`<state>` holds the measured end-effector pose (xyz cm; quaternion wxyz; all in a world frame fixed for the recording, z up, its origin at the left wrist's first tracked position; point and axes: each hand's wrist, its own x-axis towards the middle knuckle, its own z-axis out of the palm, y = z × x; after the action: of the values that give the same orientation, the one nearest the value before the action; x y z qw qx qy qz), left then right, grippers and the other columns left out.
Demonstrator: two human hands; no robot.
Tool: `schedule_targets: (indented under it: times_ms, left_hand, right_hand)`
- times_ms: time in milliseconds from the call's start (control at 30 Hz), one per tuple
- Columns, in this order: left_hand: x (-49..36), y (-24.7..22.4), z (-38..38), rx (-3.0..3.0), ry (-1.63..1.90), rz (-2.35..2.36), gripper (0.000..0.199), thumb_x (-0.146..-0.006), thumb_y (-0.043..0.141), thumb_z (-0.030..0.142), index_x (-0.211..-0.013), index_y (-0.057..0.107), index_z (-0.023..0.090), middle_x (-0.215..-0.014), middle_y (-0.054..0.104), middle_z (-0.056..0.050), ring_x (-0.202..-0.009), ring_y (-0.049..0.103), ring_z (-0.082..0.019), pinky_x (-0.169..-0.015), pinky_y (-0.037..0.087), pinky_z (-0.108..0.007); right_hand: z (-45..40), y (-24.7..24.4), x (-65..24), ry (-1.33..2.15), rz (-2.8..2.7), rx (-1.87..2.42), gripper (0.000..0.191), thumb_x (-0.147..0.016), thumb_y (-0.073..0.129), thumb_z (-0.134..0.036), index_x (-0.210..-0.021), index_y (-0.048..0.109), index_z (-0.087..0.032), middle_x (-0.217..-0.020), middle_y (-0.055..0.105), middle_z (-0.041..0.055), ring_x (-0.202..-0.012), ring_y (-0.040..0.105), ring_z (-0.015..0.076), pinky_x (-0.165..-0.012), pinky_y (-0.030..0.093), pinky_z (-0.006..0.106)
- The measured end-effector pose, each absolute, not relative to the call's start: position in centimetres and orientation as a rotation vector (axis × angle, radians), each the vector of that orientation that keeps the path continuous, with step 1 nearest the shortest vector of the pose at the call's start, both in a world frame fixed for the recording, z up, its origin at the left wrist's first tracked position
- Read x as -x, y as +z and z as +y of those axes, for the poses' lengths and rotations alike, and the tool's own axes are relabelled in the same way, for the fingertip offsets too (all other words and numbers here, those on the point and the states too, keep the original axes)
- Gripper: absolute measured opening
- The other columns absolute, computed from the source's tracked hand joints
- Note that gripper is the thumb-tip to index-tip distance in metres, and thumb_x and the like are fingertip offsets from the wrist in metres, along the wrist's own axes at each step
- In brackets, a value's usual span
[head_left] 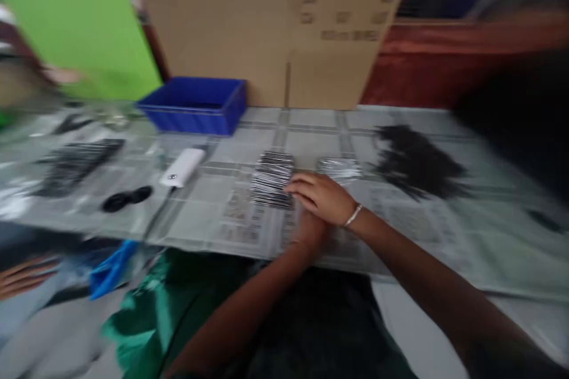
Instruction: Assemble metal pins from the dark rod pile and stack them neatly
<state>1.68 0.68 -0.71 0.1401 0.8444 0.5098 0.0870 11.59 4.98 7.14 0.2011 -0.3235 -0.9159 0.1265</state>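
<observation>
A stack of thin, shiny, dark-and-silver strips [272,180] lies on a sheet of newspaper [242,219] in front of me. My right hand [326,196], a light bracelet on its wrist, reaches across from the right; its fingers stretch leftward to the stack's right edge. Beneath it is my left hand [312,231], crossed under the right palm, with its fingers hidden. Just behind the hands lies a smaller bundle of silvery strips [340,167]. Blur hides whether anything is between the hands.
A loose dark heap of thin pieces [415,161] lies to the right. To the left are a blue bin [191,112], a white corded device [183,167] and black round items [127,198]. Cardboard [231,23] stands behind. Another person's hand [29,277] shows at lower left.
</observation>
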Motion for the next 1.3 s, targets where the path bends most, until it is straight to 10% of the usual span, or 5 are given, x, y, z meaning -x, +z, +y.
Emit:
schedule_targets:
  times_ms: [567,1300]
  left_hand:
    - [-1.4,-0.4,1.9,-2.618,0.218,1.411,0.031,-0.099,0.039,0.029,-0.111,0.065,0.02,-0.107,0.064,-0.01,-0.097,0.06,-0.027,-0.084,0.05,-0.04]
    - [-1.0,-1.9,2.5,-2.507,0.513,1.36,0.031,-0.098,0.035,0.031,-0.103,0.063,0.018,-0.103,0.063,-0.009,-0.094,0.06,-0.024,-0.089,0.049,-0.041]
  right_hand:
    - [2.5,-0.7,-30.8,-0.012,-1.788,2.359,0.039,-0.096,0.044,-0.03,-0.131,0.058,-0.02,-0.132,0.056,0.0128,-0.116,0.053,0.0296,-0.097,0.045,0.042]
    - [7.5,1.0,-35.9,0.421,-1.629,2.116,0.035,-0.087,0.046,-0.011,-0.119,0.061,-0.009,-0.11,0.068,0.0116,-0.098,0.064,0.0182,-0.092,0.048,0.031]
